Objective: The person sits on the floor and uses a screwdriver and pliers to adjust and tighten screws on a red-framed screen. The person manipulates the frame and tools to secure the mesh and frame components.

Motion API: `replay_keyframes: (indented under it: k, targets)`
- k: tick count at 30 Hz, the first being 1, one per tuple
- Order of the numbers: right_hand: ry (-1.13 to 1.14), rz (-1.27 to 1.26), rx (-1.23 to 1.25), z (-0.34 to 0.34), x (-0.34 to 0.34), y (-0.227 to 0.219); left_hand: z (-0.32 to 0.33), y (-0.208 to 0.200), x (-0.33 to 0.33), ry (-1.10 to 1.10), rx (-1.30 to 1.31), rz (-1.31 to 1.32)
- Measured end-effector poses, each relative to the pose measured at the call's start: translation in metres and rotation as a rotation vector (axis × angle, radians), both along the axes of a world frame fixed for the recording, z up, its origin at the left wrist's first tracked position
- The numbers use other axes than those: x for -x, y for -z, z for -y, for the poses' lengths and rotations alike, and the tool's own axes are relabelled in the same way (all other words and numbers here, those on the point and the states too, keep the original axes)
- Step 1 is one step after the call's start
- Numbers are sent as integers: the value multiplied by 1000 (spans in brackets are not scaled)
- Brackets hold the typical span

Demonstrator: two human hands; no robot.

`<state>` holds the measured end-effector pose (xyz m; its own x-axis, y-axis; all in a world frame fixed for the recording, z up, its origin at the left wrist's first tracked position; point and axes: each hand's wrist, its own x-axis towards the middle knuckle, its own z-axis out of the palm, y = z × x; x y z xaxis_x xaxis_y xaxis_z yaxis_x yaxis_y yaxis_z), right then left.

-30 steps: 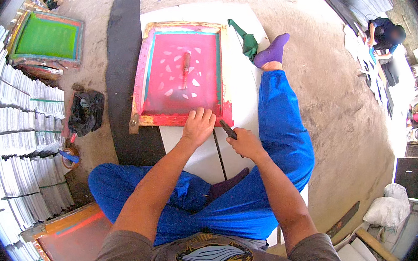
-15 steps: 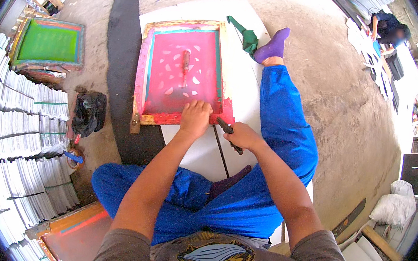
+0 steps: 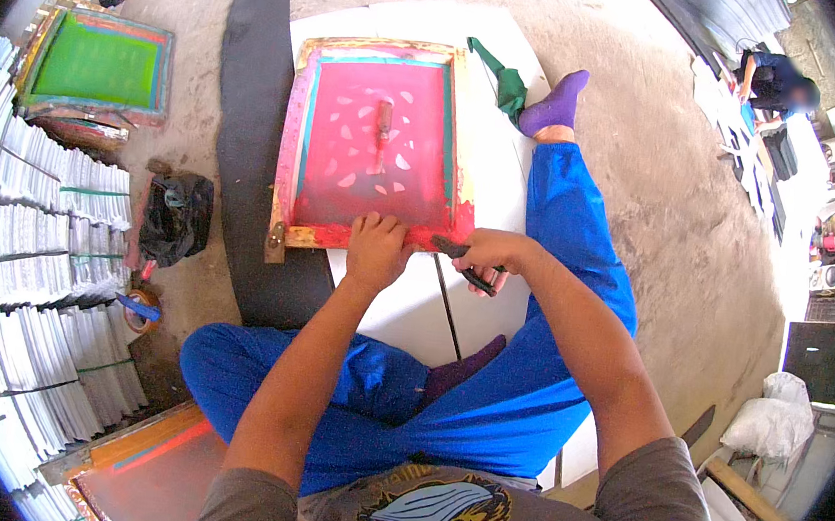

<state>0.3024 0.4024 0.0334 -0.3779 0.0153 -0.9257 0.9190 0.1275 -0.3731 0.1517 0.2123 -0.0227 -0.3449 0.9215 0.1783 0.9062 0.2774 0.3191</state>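
Observation:
A wooden screen-printing frame (image 3: 292, 163) with pink mesh lies flat before me on white boards. Curled over its near edge are the fingers of my left hand (image 3: 378, 255), gripping the wood. My right hand (image 3: 498, 258) is closed round dark pliers (image 3: 449, 247), their jaws at the frame's near right corner. Whether the jaws bite on anything is too small to tell. On the mesh rests a thin tool with a reddish handle (image 3: 384, 120).
A long black strip (image 3: 248, 114) runs left of the frame. Beyond the frame's right side lies green cloth (image 3: 510, 91). Stacks of bound paper (image 3: 29, 273), a black bag (image 3: 176, 220) and a green screen frame (image 3: 97, 66) stand left. A person (image 3: 778, 82) bends over at far right.
My right hand has turned over, its forearm swinging higher, with the pliers still in it at the corner. My left hand keeps its grip. The whole view has shifted slightly.

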Motion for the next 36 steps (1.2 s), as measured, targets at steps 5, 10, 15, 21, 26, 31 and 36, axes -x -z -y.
replay_keyframes:
  k: [5,10,15,21,26,31,36]
  targets:
    - [-44,76,42,-16,6,1,2,4,0,-4,-10,19]
    - [-128,143,81,-34,20,2,2,6,-1,-14,-20,25]
    - [-42,171,151,-36,19,15,1,8,-2,-24,-25,38]
    - [-29,117,-22,-2,10,8,4,10,-3,-37,-20,66]
    - [12,-142,-330,36,-13,14,3,3,-4,-36,-81,46]
    - [139,-286,-688,80,-27,41,4,4,-4,-29,-90,66]
    - [211,-285,-911,110,-22,45,4,3,-2,-33,-94,40]
